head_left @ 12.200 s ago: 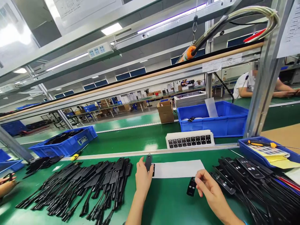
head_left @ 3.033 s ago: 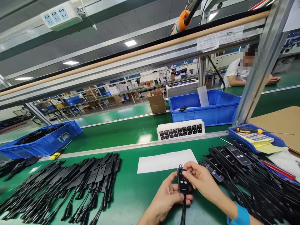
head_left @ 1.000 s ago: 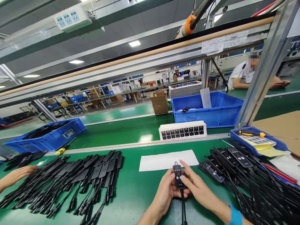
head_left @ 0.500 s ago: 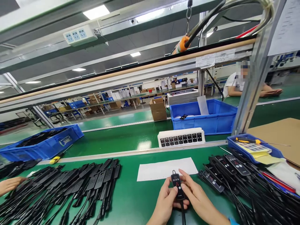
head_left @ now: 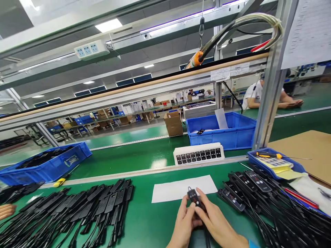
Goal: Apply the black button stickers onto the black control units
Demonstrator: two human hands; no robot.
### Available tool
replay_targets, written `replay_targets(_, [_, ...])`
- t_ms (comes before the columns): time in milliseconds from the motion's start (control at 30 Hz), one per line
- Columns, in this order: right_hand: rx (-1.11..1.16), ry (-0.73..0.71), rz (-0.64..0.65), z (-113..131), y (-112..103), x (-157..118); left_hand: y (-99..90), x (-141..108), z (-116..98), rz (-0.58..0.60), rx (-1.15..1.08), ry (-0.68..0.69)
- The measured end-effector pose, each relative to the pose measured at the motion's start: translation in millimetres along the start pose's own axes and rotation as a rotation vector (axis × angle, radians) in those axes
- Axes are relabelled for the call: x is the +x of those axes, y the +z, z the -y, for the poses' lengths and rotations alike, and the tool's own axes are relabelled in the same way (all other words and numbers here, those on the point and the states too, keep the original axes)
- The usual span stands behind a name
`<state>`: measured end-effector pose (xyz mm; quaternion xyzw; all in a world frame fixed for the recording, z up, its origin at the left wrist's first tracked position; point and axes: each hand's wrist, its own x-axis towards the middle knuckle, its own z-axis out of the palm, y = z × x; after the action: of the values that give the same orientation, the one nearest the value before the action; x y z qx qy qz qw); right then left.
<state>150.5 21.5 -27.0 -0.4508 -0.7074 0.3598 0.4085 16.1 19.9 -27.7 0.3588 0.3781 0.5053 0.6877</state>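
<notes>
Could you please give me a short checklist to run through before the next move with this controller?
1. Controller in left hand and right hand: ok.
2. Left heap and right heap apart: ok.
3. White sheet bare where visible: ok.
4. Controller's lower face fully in view: not ok, fingers cover it.
5. Screwdriver wholly inside small tray: not ok, shaft sticks out.
6. Controller's back: cannot tell.

Bare hands (head_left: 184, 220) with a bright blue band (head_left: 252, 244) around the right wrist.
</notes>
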Motion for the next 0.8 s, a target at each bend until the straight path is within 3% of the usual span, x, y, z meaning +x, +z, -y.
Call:
replay_targets(100, [-0.151,-0.126,-0.046,4.1,-3.7,0.6,-6.7,-0.7,-6.8,0.052,0.112,0.071])
replay_targets(200, [-0.179,-0.141,-0.107,19.2,-22.5,6.5,-22.2,1.3,-26.3,0.163,0.669,0.297])
replay_targets(300, [-0.234,-0.112,-0.25,37.7,-63.9,15.1,-49.5,13.2,-45.6,0.038,1.181,0.509])
replay_targets(400, [-0.477,-0.077,-0.378,41.1,-120.2,20.2,-78.9,30.1,-54.9,-0.142,1.458,0.501])
replay_targets(500, [-0.87,0.068,-0.419,21.8,-171.3,17.9,-97.3,42.1,-55.0,-0.191,1.575,0.449])
replay_targets(600, [-1.07,0.264,-0.377,-1.8,-201.4,10.7,-102.0,46.5,-50.7,-0.148,1.547,0.392])
replay_targets(700, [-1.098,0.302,-0.338,-7.4,-208.1,8.6,-100.1,46.8,-48.2,-0.13,1.475,0.363])
replay_targets(800, [-1.086,0.2,-0.253,6.0,-192.5,22.0,-98.2,46.0,-48.6,-0.144,1.446,0.352])
